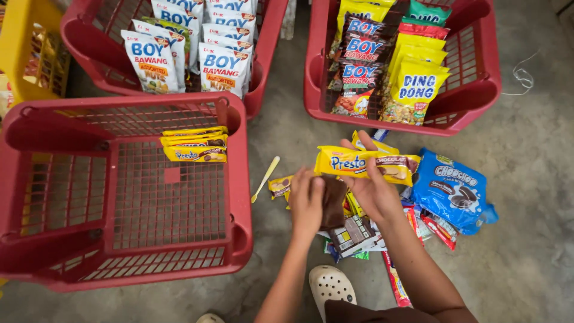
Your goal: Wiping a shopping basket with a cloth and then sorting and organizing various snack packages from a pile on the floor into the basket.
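Observation:
My right hand (372, 186) grips a long yellow biscuit pack (365, 163), held crosswise above a heap of snack packets (388, 233) on the concrete floor. My left hand (306, 202) is closed on a small dark brown packet (332, 202) just below the yellow pack. To the left stands a red plastic basket (239, 179) with a few similar yellow biscuit packs (195, 145) stacked at its far side.
Two more red baskets hold upright snack bags at the back left (266, 66) and back right (487, 90). A yellow basket (24, 54) sits far left. A blue cookie bag (451, 191) lies right of my hands, a pale stick (265, 178) on the floor, my cream clog (330, 284) below.

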